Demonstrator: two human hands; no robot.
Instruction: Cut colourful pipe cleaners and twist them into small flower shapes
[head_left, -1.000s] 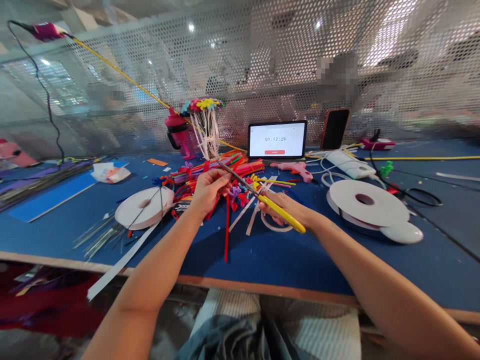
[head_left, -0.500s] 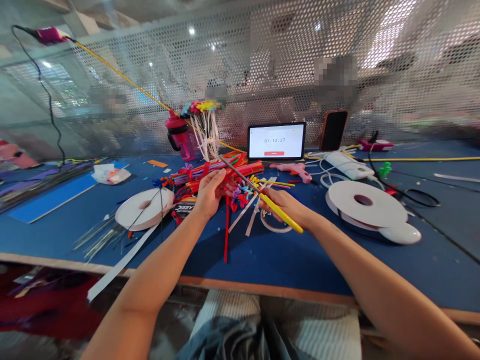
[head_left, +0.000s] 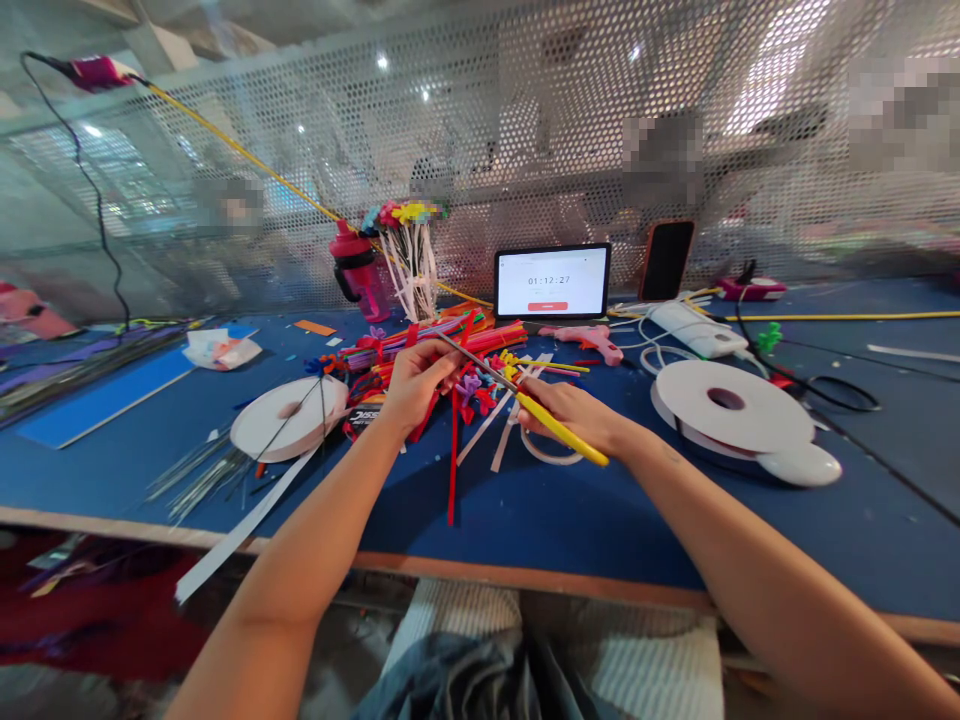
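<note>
My right hand [head_left: 574, 415] grips the yellow handle of long, closed scissors [head_left: 559, 428], and the thin metal blades [head_left: 480, 362] reach up and left to my left hand [head_left: 416, 385]. Those curled fingers hold a red pipe cleaner [head_left: 446, 385] right beside the blades, though the exact contact is hidden. Another red pipe cleaner [head_left: 452, 470] lies upright in the picture below them. Under my hands is a heap of colourful pipe cleaners [head_left: 442, 342] and small twisted shapes.
White ribbon rolls [head_left: 289, 418] [head_left: 731, 400] lie on either side of the blue table [head_left: 570, 530]. Behind stand a pink glue gun [head_left: 585, 342], a timer tablet [head_left: 552, 282], a phone [head_left: 666, 260] and a pink bottle [head_left: 358, 272]. Perforated mesh rises behind.
My left hand has shifted slightly left and the scissors tip sits a little lower. A red pipe cleaner now shows more clearly above my left hand.
</note>
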